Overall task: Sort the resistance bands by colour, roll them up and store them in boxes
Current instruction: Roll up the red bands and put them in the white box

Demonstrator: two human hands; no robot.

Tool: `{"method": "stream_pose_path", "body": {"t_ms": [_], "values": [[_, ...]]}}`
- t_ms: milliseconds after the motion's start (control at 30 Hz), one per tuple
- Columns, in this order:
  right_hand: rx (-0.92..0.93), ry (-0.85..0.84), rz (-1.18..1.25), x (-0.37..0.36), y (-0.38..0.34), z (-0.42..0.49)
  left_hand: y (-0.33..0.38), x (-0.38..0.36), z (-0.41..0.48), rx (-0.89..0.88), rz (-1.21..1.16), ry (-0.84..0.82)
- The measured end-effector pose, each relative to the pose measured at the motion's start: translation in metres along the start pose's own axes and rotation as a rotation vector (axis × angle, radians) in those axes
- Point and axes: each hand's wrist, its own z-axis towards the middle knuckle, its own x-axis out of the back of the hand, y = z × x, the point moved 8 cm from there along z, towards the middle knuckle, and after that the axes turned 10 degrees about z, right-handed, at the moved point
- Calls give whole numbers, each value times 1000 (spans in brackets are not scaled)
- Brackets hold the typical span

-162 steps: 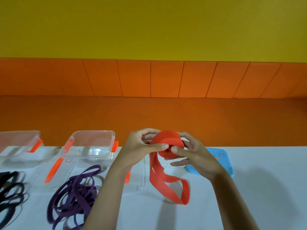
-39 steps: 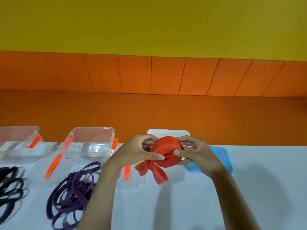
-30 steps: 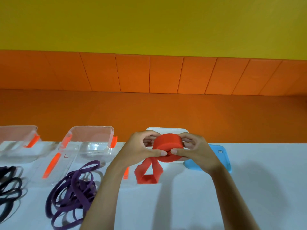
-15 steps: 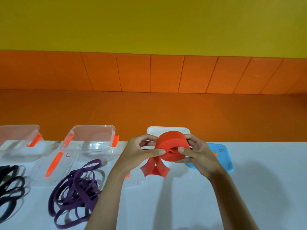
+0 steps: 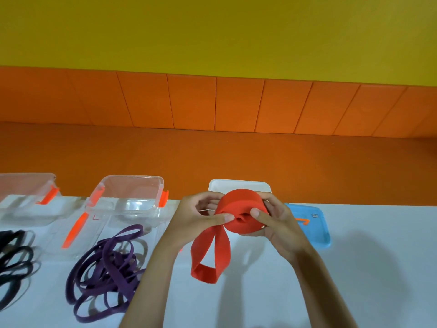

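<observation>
We were mid-roll, left hand and right hand pinching the coil of the wide red elastic band. The loop dangling below our hands likely needed winding in next.

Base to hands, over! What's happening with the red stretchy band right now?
Left hand and right hand both pinching the wide red elastic resistance band, mostly rolled. Short loop hanging unrolled. Nothing blocking.

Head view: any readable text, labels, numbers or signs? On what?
No text is readable as words or numbers.
Blue lid: a small dark-framed label near its far edge, too small to read; beside it an orange mark, not lettering.
Clear lid: a small red L-like mark, too faint to read.
</observation>
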Motion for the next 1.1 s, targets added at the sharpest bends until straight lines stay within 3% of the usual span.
{"method": "stream_pose_path", "body": {"t_ms": [133,267,500,600,767,900,1100], "values": [[58,-71,-360,-3,-26,4,11,4,5,-58,91,-11],[69,-172,-562,-19,-42,12,17,-10,10,-91,159,-47],[120,-147,-527,-9,-35,16,6,-16,12,-85,10,-16],[103,-172,-627,-12,-24,17,-6,-21,13,-48,-4,-54],[108,-116,-596,-3,-14,19,-20,-26,14,-39,38,-23],[122,-48,-544,8,-4,18,-49,-31,7,-18,184,-155],[145,68,-428,22,-7,17,-123,-13,-14,232,502,-252]]}}
